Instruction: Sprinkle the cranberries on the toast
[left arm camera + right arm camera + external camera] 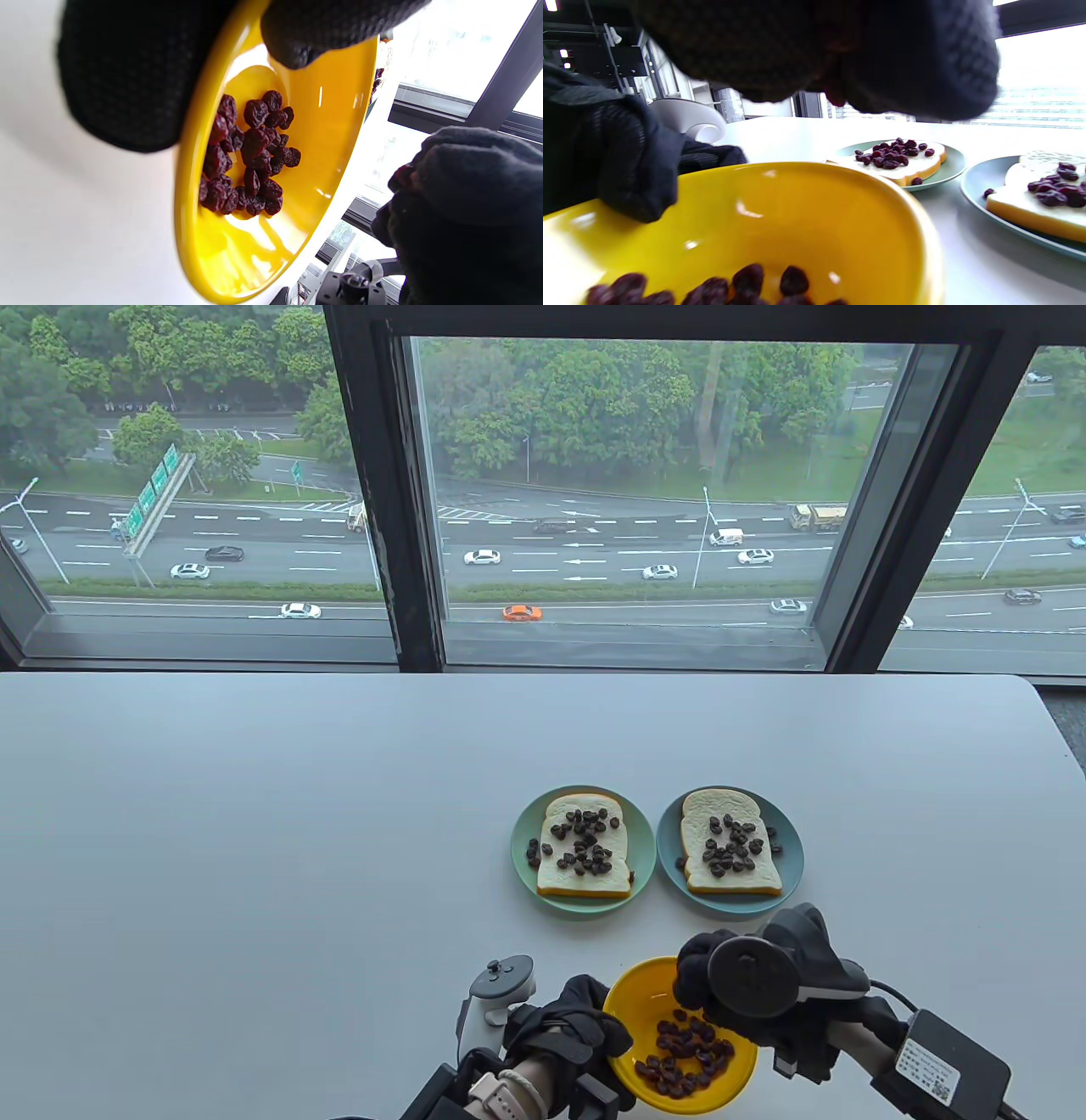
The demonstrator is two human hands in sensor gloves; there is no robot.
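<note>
A yellow bowl [632, 984] of dried cranberries [683, 1056] sits at the table's front edge. My left hand [607, 1022] grips its left rim, thumb inside, as the left wrist view [220, 51] shows. My right hand [691, 976] hovers over the bowl's far rim with fingers bunched together, pinching a few cranberries [835, 95]. Beyond the bowl are two slices of toast with cranberries on top: the left toast [584, 848] on a green plate [522, 857], the right toast [730, 844] on a blue plate [793, 848].
The white table [254, 831] stretches wide to the left and behind the plates. A window with a dark frame [382, 517] runs along the table's far edge. Some loose cranberries lie on both plates beside the toast.
</note>
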